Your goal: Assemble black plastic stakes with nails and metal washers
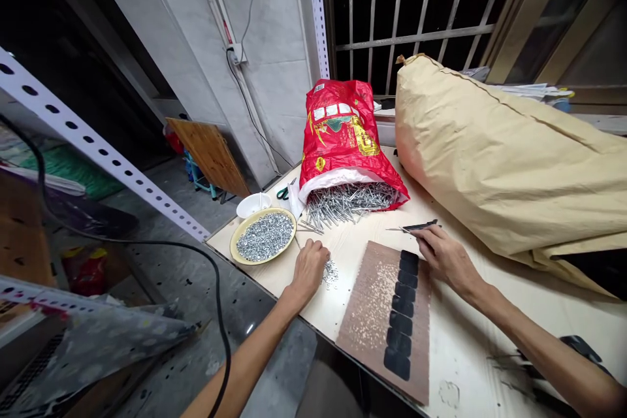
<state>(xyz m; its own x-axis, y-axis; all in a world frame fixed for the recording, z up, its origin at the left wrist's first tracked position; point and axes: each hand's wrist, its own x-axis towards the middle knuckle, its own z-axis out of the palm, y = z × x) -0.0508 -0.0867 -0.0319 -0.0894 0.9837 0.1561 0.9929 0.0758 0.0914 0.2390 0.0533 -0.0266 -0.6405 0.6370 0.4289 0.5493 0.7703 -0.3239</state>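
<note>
My left hand [311, 268] is over the table, its fingers bent together beside a small pile of tiny silvery metal pieces [331, 273]. What its fingertips hold, if anything, is hidden. My right hand [447, 260] is closed near the top of a brown board [365, 313]. At its fingers is a slim black piece with a thin metal rod [417, 227] pointing left. Several black rounded-square pads [402, 305] form a row along the board's right side. Pale crumb-like bits [375, 304] are scattered to their left.
A yellowish bowl [235, 253] of small metal pieces stands left, next to a white bowl [251, 204] and scissors [284, 192]. Nails or long screws [343, 202] spill from a red bag [337, 137]. A large tan sack [490, 163] leans at right. Black parts with rods [529, 366] lie lower right.
</note>
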